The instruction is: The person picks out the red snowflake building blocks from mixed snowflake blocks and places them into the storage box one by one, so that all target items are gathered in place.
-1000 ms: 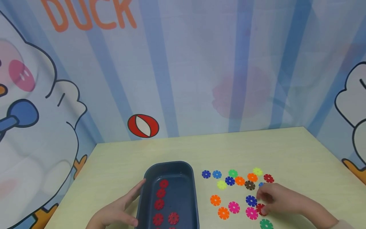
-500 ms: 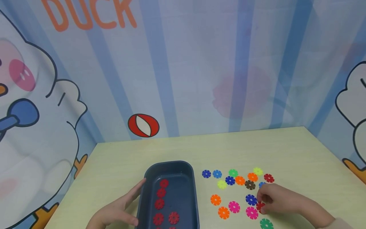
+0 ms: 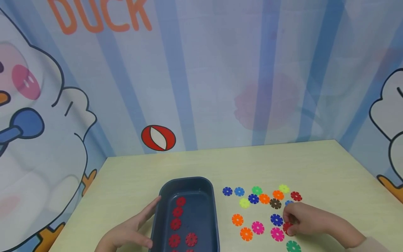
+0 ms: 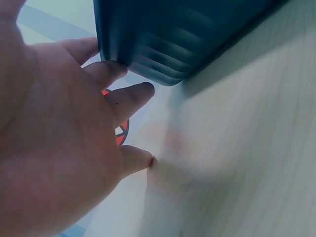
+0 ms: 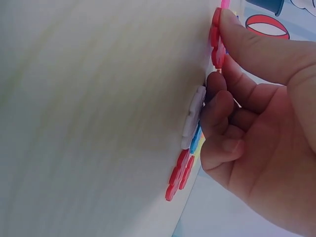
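Observation:
With thumb and forefinger my right hand (image 3: 306,219) pinches a red notched plastic disc (image 3: 287,228) at the table's right side. In the right wrist view the thumb lies along this red disc (image 5: 217,42), and the other fingers are curled. A blue disc (image 3: 276,219) and a pink disc (image 3: 277,234) lie just left of it. On the left, my left hand (image 3: 127,231) has its fingers spread against the outer side of a dark blue tray (image 3: 217,224). Several red discs (image 3: 175,224) lie inside the tray. The left wrist view shows fingertips at the tray's wall (image 4: 153,29).
Several loose discs in orange (image 3: 237,219), brown (image 3: 275,203), yellow, green and blue lie between tray and right hand. A white disc (image 5: 194,118) and more red discs (image 5: 177,175) lie near the curled right fingers. A printed cloth (image 3: 214,70) stands behind the table (image 3: 132,175).

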`<state>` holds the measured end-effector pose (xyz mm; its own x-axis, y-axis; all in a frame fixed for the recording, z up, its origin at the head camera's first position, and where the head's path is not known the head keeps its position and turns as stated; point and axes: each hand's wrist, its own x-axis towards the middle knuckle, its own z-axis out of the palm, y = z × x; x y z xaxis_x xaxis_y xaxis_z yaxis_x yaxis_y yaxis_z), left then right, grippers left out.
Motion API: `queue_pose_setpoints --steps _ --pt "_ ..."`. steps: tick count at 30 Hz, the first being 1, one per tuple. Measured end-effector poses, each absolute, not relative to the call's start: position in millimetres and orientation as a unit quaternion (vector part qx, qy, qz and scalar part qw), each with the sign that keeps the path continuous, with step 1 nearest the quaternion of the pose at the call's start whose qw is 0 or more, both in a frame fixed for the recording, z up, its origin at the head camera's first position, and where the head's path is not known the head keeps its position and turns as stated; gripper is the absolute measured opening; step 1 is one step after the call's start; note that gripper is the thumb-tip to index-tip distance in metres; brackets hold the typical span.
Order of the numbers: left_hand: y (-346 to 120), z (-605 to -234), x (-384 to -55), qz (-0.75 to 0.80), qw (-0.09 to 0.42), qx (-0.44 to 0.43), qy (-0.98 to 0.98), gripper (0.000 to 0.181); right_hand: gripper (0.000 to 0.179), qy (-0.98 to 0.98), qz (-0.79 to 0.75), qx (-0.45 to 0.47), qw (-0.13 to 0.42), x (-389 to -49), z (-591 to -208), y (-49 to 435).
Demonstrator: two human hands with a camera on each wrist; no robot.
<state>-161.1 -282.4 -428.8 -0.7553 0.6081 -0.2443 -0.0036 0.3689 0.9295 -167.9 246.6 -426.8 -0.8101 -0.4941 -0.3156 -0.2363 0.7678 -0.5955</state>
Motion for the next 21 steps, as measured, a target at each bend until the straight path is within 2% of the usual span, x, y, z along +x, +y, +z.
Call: queue_pose_setpoints --steps 14,21 --pt "-281.5 -427.5 -160.1 0.529 0.286 0.198 0.774 0.107 0.021 0.907 -0.289 -0.205 0.228 -170.3 -431.0 247.5" --pt "-280.4 -427.1 -159.5 0.532 0.287 0.192 0.773 0.107 0.014 0.883 -0.325 -0.230 0.250 -169.6 -421.3 253.2"
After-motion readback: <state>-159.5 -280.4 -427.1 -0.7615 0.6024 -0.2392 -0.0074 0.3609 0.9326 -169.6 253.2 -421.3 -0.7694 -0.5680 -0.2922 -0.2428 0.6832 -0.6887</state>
